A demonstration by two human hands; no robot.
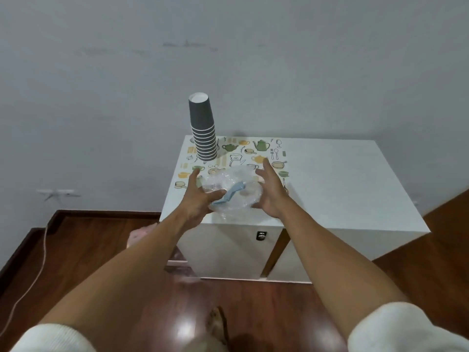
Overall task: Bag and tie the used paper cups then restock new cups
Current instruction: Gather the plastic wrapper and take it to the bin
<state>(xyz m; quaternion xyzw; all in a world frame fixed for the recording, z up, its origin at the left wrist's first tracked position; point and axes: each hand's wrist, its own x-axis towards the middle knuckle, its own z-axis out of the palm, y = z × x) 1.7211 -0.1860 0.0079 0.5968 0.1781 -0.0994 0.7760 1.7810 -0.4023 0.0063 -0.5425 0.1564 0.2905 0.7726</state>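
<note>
A tall stack of dark grey paper cups (203, 128) stands upside down at the back left corner of a white cabinet top (342, 184). In front of it lies a crumpled clear plastic bag (234, 186) with a light blue strip across it. My left hand (196, 199) grips the bag's left side, thumb pressed on the blue strip. My right hand (270, 189) holds the bag's right side, fingers spread and pointing away from me.
A mat printed with teapots and kitchenware (253, 153) covers the cabinet's left part. The cabinet stands against a pale wall on a dark wooden floor (253, 313). A white cable (43, 252) runs down the floor at the left.
</note>
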